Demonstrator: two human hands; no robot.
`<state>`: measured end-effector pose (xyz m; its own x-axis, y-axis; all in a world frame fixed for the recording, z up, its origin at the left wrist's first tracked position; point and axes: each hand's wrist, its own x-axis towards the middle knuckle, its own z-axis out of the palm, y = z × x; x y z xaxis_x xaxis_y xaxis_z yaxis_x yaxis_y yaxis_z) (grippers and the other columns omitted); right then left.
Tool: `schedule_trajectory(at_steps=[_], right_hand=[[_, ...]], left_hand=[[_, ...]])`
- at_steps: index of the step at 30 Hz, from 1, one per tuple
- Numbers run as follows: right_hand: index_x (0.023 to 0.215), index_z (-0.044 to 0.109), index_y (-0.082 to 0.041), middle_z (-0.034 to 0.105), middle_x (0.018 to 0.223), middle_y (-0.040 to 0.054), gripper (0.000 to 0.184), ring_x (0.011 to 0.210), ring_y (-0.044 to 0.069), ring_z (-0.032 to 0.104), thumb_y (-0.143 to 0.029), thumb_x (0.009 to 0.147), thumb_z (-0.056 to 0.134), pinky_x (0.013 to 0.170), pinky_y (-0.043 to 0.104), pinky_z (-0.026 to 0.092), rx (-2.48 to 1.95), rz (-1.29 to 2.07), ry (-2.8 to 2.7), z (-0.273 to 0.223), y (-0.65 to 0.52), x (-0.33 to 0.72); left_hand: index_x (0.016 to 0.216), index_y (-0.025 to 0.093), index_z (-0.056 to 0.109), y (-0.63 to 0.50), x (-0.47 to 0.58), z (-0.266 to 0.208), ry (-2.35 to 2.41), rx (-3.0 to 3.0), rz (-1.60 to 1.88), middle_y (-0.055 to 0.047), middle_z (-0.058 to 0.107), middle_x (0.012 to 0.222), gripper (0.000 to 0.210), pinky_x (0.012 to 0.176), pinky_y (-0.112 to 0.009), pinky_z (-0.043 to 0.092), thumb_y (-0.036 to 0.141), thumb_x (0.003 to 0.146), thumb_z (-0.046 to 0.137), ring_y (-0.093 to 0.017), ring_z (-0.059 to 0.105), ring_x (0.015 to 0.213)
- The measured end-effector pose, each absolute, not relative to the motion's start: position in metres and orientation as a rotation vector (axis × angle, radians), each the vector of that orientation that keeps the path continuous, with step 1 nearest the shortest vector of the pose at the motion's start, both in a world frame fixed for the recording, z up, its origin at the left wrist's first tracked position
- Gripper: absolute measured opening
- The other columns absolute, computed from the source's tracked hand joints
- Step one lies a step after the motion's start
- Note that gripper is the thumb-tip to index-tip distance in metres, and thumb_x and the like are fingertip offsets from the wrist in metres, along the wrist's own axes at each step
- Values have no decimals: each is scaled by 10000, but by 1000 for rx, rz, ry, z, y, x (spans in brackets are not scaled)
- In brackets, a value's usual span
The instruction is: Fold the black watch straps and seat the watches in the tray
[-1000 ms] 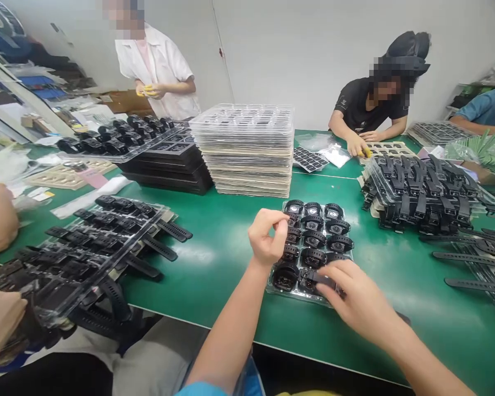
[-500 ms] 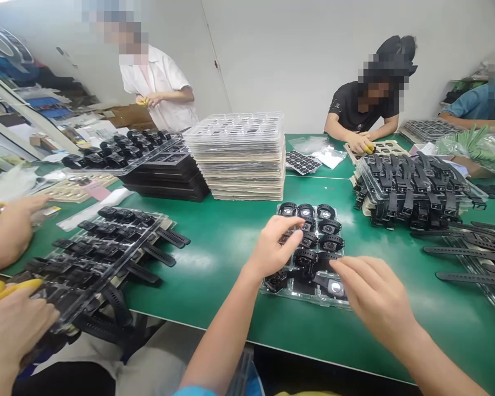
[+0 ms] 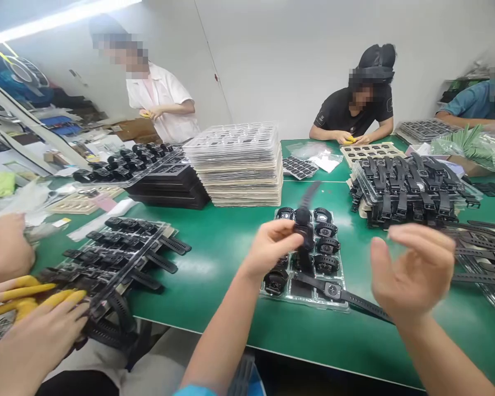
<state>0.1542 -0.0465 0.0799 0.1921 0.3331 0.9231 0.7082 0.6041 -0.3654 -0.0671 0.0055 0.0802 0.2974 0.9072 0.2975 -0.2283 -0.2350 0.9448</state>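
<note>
My left hand (image 3: pixel 270 245) pinches a black smartwatch (image 3: pixel 304 231) over the tray, its blurred strap sticking up. To the right of the tray, my right hand (image 3: pixel 412 269) is raised with thumb and fingers apart, holding nothing. Below both hands lies a clear plastic tray (image 3: pixel 309 302) with several black watches in its pockets, most with straps curled round. Across its near edge rests one smartwatch (image 3: pixel 333 290) face down, its strap stretched out to the right past the tray.
Left stands a watch-filled tray (image 3: pixel 119 247), where a co-worker's hands in yellow finger covers (image 3: pixel 45 313) work. Behind is a tall stack of trays (image 3: pixel 241 176). At right are stacked watch trays (image 3: pixel 400 190) and long straps (image 3: pixel 487 250). Other people sit or stand across the green table (image 3: pixel 214 297).
A watch has come up in my left hand, its strap swinging upward. My right hand has moved right, away from the tray, and opened. The near watch's strap now lies stretched out.
</note>
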Motion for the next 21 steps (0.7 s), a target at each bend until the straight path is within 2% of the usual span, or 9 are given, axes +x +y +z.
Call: schedule_trajectory(at_steps=[2, 4, 6, 8, 11, 13, 17, 19, 21], right_hand=[[1168, 641, -351, 649, 876, 33, 316, 819, 268, 660, -141, 936, 592, 708, 416, 560, -1044, 46, -1580, 56, -55, 136], [1206, 653, -299, 720, 969, 49, 299, 853, 270, 711, -174, 944, 585, 717, 394, 603, -1056, 324, -1901, 29, -58, 109], [1313, 625, -256, 734, 1096, 91, 426, 911, 300, 731, -176, 895, 635, 755, 415, 629, -1067, 444, -2097, 6, -55, 83], [1324, 630, -248, 743, 1128, 114, 457, 945, 325, 736, -147, 879, 608, 795, 450, 632, -1085, 491, -2192, -10, -50, 64], [1235, 679, -266, 757, 1087, 109, 399, 970, 328, 737, -121, 906, 505, 830, 474, 623, -1013, 511, -2211, -28, -45, 55], [1196, 695, -241, 754, 1056, 122, 365, 938, 341, 743, -140, 923, 475, 806, 507, 622, -960, 518, -2215, -38, -44, 59], [1376, 612, -277, 636, 1339, 154, 422, 888, 317, 742, -300, 960, 540, 832, 530, 607, -983, 444, -2176, -46, -45, 76], [1329, 651, -289, 680, 1249, 132, 393, 931, 321, 726, -374, 952, 584, 815, 490, 610, -1029, 503, -2098, -40, -49, 89], [1181, 734, -290, 741, 1004, 92, 315, 858, 299, 719, -450, 935, 620, 706, 409, 616, -1086, 755, -2024, -29, -54, 102]], left_hand=[[857, 198, 724, 5, -85, 85, 672, 1343, 1433, -16, 715, 744, 299, 614, -267, 547, 449, 756, 851, -142, 658, 652], [946, 223, 701, 4, -99, 88, 664, 1362, 1516, -4, 712, 748, 310, 626, -291, 570, 457, 787, 828, -151, 676, 665], [1027, 245, 668, 1, -106, 86, 683, 1408, 1508, 2, 715, 760, 321, 656, -331, 593, 471, 833, 786, -174, 703, 703], [1052, 247, 651, -5, -106, 81, 721, 1436, 1487, -3, 724, 769, 333, 666, -361, 603, 491, 854, 760, -201, 724, 723], [1053, 219, 657, -14, -97, 71, 778, 1406, 1489, -23, 748, 793, 364, 656, -354, 602, 492, 841, 770, -219, 739, 722], [1086, 202, 651, -16, -90, 66, 742, 1220, 1442, -33, 763, 821, 422, 713, -336, 593, 448, 789, 823, -219, 748, 771], [1104, 171, 633, -12, -79, 67, 664, 1013, 1421, -63, 770, 845, 505, 750, -315, 564, 389, 716, 872, -218, 746, 802], [1098, 172, 616, -11, -75, 72, 625, 975, 1427, -69, 769, 851, 508, 762, -325, 560, 377, 711, 874, -224, 745, 809], [1090, 182, 589, -10, -69, 77, 593, 948, 1444, -65, 770, 861, 502, 790, -342, 560, 364, 715, 872, -230, 745, 831]])
